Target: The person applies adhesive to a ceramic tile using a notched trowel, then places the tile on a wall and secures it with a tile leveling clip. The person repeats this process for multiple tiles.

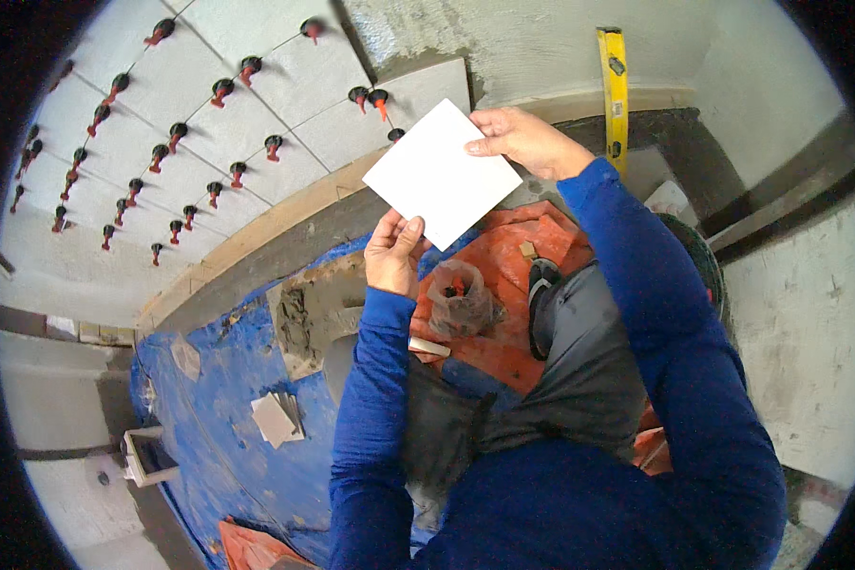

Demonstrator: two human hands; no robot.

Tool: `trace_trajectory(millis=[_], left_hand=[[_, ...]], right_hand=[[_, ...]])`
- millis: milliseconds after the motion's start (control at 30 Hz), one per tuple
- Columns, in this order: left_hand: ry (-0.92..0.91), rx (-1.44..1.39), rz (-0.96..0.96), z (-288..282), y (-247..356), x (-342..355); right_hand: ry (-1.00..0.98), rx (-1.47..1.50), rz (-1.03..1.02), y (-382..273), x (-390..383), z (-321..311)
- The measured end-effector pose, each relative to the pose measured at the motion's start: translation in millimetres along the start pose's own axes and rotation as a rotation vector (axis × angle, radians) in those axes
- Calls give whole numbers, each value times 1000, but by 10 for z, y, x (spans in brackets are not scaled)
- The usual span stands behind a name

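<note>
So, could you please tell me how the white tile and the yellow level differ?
The white tile is square, while the yellow level is long and narrow. The left hand and right hand grip the tile, at a slant in view; neither grips the level, which stands upright by the wall. Both have straight edges.

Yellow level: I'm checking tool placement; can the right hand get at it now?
Probably yes: nothing visible stands between the right hand and the yellow level, though that hand would first have to release the white tile.
</note>
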State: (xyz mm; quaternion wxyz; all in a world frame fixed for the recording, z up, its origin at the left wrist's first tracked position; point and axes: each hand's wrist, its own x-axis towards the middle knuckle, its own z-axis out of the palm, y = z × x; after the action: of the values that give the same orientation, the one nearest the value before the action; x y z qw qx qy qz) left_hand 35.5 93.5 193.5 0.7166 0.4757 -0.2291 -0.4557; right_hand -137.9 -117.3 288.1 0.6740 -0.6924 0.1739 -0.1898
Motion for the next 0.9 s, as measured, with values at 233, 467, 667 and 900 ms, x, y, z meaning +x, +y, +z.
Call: trace_trajectory(millis=[233,467,667,900], left_hand=[[-70,-92,129,-51,306,-96],[9,-114,233,-421,695,-229],[82,-375,156,-859,724,-322],[91,-522,37,-964,627,-252]], right_hand=[[302,156,-165,-56,-111,-527],[623,340,-298,101,-194,-985],[688,347,-332,276,-93,-1365],[653,309,-349,511,193,-1611]])
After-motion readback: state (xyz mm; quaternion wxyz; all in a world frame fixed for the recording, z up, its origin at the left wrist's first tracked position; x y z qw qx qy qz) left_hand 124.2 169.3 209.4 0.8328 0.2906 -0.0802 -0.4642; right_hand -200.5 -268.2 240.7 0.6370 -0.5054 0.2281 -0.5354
